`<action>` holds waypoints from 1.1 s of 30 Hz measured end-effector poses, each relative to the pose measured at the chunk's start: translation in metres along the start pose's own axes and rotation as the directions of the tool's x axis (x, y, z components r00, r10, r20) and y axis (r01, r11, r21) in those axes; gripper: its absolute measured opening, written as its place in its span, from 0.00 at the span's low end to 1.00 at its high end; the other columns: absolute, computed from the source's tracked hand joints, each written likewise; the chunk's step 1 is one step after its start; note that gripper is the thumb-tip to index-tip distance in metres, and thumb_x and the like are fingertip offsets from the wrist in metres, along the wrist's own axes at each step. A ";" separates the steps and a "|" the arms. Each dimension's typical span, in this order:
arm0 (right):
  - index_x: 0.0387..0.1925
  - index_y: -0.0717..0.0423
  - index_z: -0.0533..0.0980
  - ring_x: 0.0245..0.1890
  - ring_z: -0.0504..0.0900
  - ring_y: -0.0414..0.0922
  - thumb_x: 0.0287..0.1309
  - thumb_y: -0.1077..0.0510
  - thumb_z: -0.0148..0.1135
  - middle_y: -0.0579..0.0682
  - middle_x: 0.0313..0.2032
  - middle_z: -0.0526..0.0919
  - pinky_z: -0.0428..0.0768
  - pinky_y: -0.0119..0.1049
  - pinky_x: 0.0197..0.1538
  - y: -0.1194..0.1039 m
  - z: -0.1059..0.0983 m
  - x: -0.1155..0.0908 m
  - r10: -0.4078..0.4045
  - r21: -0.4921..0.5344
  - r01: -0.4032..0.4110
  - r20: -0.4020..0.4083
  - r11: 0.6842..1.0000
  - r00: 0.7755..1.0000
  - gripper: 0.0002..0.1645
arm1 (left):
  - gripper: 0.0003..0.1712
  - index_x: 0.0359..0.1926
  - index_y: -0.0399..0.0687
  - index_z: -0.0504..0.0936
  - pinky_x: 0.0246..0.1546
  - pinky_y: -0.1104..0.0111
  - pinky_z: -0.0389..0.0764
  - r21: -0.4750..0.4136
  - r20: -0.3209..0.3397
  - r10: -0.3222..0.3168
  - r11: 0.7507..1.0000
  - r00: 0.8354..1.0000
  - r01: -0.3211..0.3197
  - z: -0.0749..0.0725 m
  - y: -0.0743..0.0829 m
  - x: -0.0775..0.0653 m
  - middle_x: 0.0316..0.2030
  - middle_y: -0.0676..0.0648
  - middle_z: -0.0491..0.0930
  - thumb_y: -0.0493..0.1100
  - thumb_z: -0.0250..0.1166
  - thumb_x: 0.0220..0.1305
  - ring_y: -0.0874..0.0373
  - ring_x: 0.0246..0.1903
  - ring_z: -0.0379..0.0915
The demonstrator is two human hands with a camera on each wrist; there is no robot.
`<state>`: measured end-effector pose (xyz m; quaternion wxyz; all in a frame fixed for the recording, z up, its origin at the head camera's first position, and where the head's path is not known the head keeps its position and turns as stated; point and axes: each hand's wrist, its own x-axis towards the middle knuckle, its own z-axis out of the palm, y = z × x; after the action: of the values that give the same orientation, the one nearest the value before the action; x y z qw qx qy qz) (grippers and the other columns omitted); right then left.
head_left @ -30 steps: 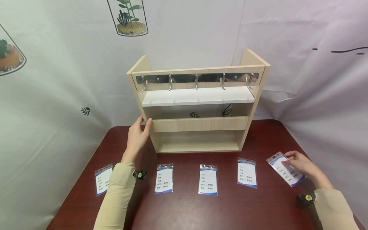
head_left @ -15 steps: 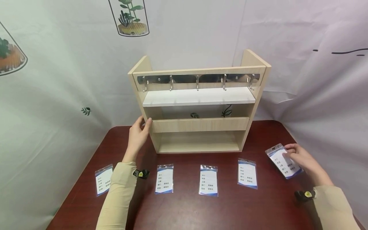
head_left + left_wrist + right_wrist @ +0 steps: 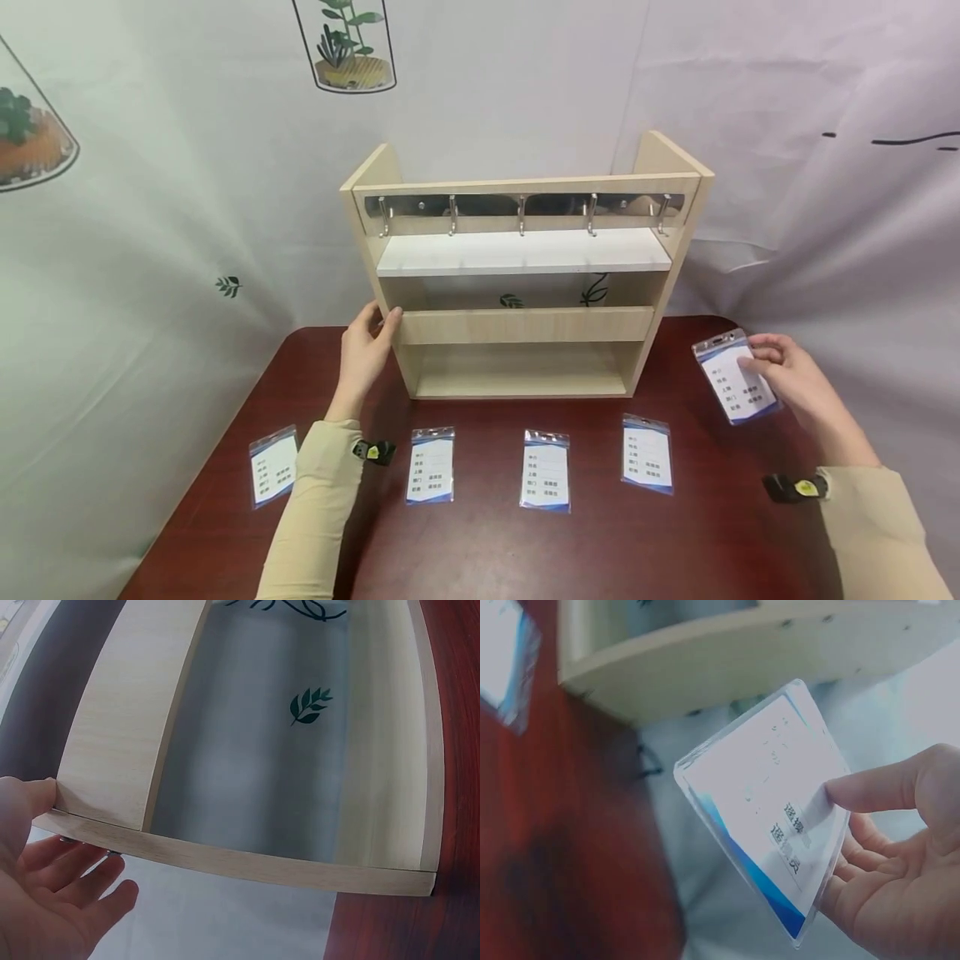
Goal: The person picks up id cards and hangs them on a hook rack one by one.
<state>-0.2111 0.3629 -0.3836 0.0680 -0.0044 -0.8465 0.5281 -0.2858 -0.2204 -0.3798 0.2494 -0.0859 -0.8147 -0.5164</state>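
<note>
My right hand (image 3: pixel 798 379) pinches a clear-sleeved badge (image 3: pixel 738 379) by its right edge, thumb on the printed face and fingers behind. In the right wrist view the badge (image 3: pixel 769 810) is tilted, raised beside the rack's side panel (image 3: pixel 705 664). My left hand (image 3: pixel 363 358) grips the left side panel of the wooden rack (image 3: pixel 525 325), its thumb on the front near the lower crossboard (image 3: pixel 124 712) and its fingers around the outer side. A metal strip with several hooks (image 3: pixel 521 215) runs across the rack's top, with nothing hanging on it.
Several more badges lie in a row on the dark red table: one at far left (image 3: pixel 273 467), one left of centre (image 3: pixel 431 467), one in the middle (image 3: pixel 545 471) and one at right (image 3: pixel 647 454). A pale printed cloth (image 3: pixel 517 83) hangs behind the rack.
My right hand has lifted the badge up and away from the table's right side, turning it more upright. My left hand stays on the rack; the view has shifted slightly.
</note>
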 end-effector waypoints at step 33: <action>0.47 0.59 0.73 0.36 0.81 0.40 0.62 0.75 0.62 0.49 0.35 0.83 0.80 0.27 0.37 -0.167 0.069 -0.001 -0.330 0.680 0.382 -0.212 0.626 0.920 0.15 | 0.18 0.46 0.35 0.85 0.39 0.77 0.77 -0.097 -0.385 0.043 0.991 0.922 -0.087 0.016 0.009 -0.016 0.40 0.38 0.86 0.44 0.74 0.62 0.53 0.38 0.81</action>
<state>-0.2076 0.2276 -0.2646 0.1955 0.1717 -0.5581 0.7879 -0.2735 -0.2005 -0.3860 0.4150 -0.0246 -0.7169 -0.5597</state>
